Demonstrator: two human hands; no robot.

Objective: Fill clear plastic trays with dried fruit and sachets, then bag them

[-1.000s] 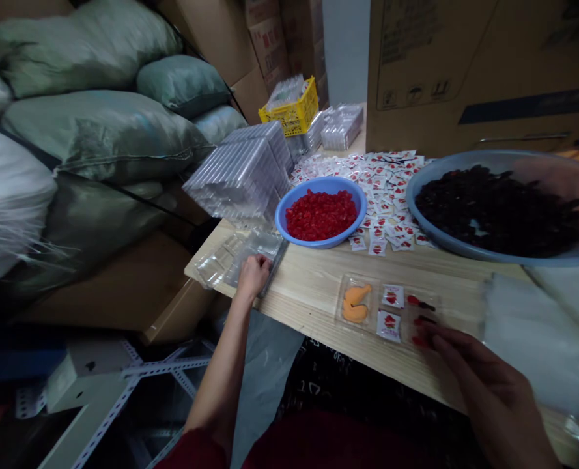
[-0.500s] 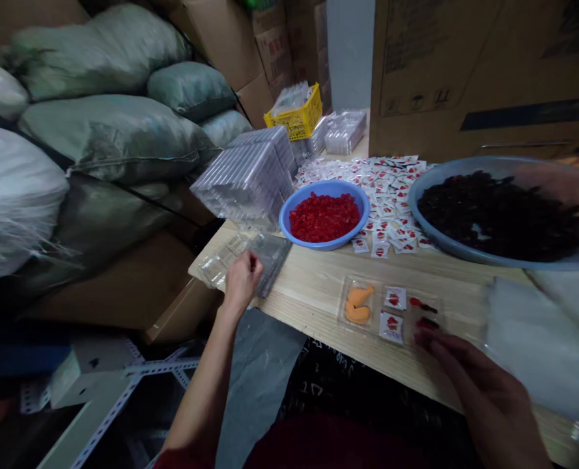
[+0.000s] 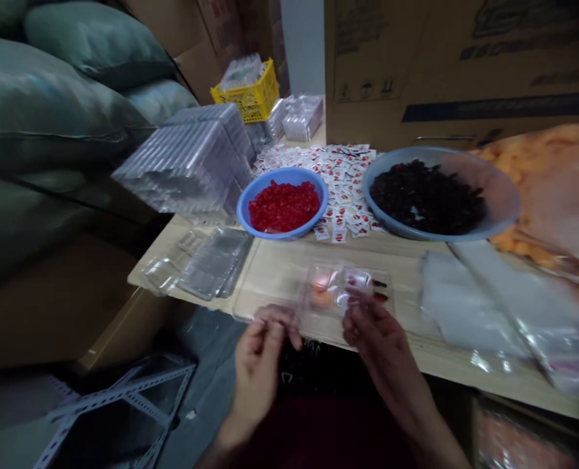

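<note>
My left hand [image 3: 264,345] is closed on the near edge of a clear plastic lid [image 3: 264,286], which is faint and blurred. My right hand [image 3: 372,326] has its fingers pinched at what looks like the lid's right side. Beneath and beyond it on the table lies a clear compartment tray [image 3: 389,286]. Orange drumstick-shaped pieces [image 3: 321,298] fill its left part, white printed sachets [image 3: 357,279] the middle, and dark red pieces [image 3: 380,297] the right. The lid and my right fingers partly cover these contents.
Flat clear lids [image 3: 215,260] lie left, below a tall stack of clear trays [image 3: 191,156]. Behind are a blue bowl of red pieces [image 3: 283,207], scattered sachets [image 3: 340,189] and a basin of dark pieces [image 3: 428,202]. Plastic bags [image 3: 469,299] and orange pieces [image 3: 548,156] are right.
My left hand has come from the flat lids at the left to the middle, bringing a clear lid. My right hand has moved left from the tray's right end. The view has turned right.
</note>
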